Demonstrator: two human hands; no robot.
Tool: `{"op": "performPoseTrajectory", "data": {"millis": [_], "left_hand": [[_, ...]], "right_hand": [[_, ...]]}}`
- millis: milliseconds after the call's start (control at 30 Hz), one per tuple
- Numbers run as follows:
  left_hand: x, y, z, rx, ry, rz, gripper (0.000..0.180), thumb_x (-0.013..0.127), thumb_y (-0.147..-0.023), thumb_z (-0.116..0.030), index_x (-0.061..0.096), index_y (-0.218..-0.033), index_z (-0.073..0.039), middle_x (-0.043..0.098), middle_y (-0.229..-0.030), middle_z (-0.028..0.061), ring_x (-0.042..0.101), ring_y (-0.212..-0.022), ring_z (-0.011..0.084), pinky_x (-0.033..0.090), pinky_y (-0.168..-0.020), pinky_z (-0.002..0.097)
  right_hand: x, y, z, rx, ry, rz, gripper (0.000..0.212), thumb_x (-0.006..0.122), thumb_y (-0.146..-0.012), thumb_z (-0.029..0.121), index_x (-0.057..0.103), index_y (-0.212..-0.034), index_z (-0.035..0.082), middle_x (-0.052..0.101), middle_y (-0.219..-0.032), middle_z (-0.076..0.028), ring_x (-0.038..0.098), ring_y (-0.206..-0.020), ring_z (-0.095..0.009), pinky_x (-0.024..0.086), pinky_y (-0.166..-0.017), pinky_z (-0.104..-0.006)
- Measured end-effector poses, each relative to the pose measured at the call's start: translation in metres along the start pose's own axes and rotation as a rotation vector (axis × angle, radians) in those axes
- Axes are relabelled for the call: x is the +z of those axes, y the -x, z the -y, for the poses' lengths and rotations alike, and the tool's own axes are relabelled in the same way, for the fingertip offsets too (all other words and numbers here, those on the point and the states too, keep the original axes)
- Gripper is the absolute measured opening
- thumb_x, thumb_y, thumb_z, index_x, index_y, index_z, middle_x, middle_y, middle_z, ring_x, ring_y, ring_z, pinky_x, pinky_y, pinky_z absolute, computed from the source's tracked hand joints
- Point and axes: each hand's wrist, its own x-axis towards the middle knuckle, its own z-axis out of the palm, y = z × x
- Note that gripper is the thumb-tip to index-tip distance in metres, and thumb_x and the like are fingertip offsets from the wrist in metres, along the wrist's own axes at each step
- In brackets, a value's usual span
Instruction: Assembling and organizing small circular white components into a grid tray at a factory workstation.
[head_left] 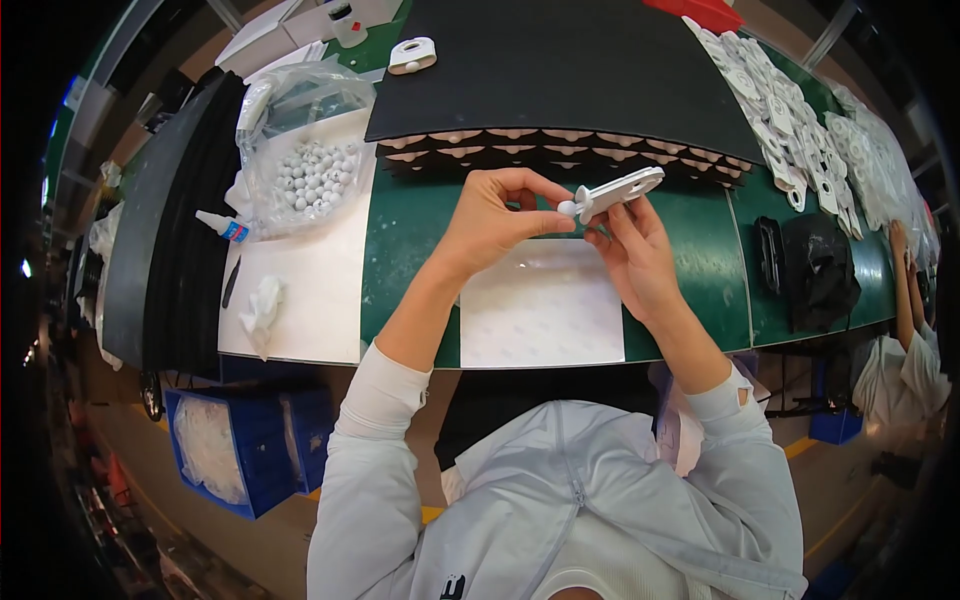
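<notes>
A flat, long white plastic part [622, 192] with a hole at its far end is held by my right hand [645, 255], fingers closed around it from below. My left hand [505, 220] pinches a small white ball [567, 208] between thumb and forefinger, right at the near end of the part. Whether the ball is joined to the part I cannot tell. Beneath both hands lies a white sheet [540, 320] on the green table [410, 300].
Black boards [560, 60] stand stacked behind my hands, with pale pieces between layers. At left, a clear bag [300, 100] holds white balls [318, 175]; a glue bottle [222, 226] lies beside it. White parts [775, 110] pile at right, near a black bag [818, 265] and another person's arm [903, 280].
</notes>
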Motion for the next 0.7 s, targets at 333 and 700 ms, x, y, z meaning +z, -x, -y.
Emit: {"op": "performPoseTrajectory", "data": {"millis": [333, 700], "left_hand": [[-0.001, 0.003, -0.011, 0.120, -0.050, -0.016, 0.045, 0.085, -0.048, -0.013, 0.065, -0.089, -0.008, 0.050, -0.064, -0.0062, 0.037, -0.053, 0.0008, 0.029, -0.048, 0.0158], [-0.018, -0.005, -0.002, -0.156, 0.426, -0.143, 0.034, 0.066, -0.079, -0.033, 0.056, -0.096, -0.005, 0.048, -0.065, -0.0045, 0.033, -0.048, 0.0010, 0.023, -0.041, 0.0159]], "right_hand": [[0.009, -0.003, 0.013, 0.016, 0.170, 0.097, 0.024, 0.046, -0.091, 0.013, 0.043, -0.114, 0.004, 0.053, -0.086, -0.002, 0.047, -0.065, -0.008, 0.039, -0.059, -0.0218], [0.069, -0.174, 0.058, -0.169, 0.842, 0.176, 0.032, 0.057, -0.083, 0.016, 0.051, -0.111, 0.002, 0.059, -0.082, -0.003, 0.049, -0.067, -0.007, 0.041, -0.061, -0.0202]]}}
